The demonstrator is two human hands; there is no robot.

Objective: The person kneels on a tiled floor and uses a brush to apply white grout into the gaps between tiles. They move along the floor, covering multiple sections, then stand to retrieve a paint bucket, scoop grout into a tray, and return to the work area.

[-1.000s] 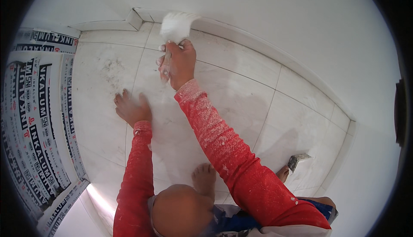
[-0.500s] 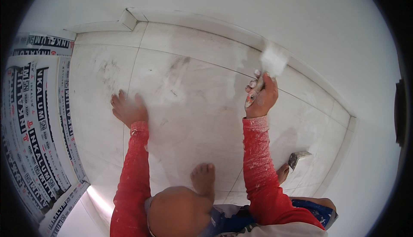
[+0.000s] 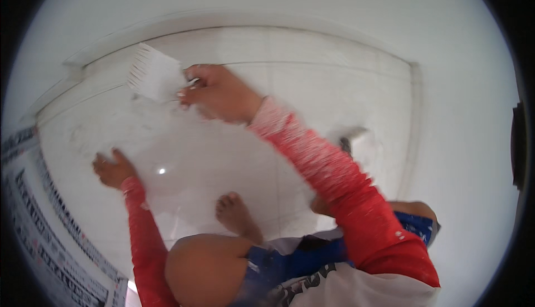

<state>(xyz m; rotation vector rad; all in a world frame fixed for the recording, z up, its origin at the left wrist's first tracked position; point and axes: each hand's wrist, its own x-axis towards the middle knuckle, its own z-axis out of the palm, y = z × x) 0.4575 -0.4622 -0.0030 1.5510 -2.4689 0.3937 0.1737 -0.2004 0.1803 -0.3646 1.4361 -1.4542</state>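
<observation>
My right hand reaches across toward the far left, its fingers closed around the handle of a flat paintbrush. The brush head is wide and white, with darker streaks along its outer edge. It is held near the far skirting; whether it touches the floor I cannot tell. Low on the left, my left hand rests on the tiles with its fingers apart and nothing in it. Pale dust covers the right red sleeve.
White floor tiles carry grey smudges. A skirting runs below the white walls. Printed sheeting lies at the left. Beyond my right forearm is a blurred, angled dark-and-pale piece. My bare foot stands in front.
My right hand has swung the paintbrush from the right side to the far left. The view has turned and shifted; my left hand stays on the floor with its fingers apart.
</observation>
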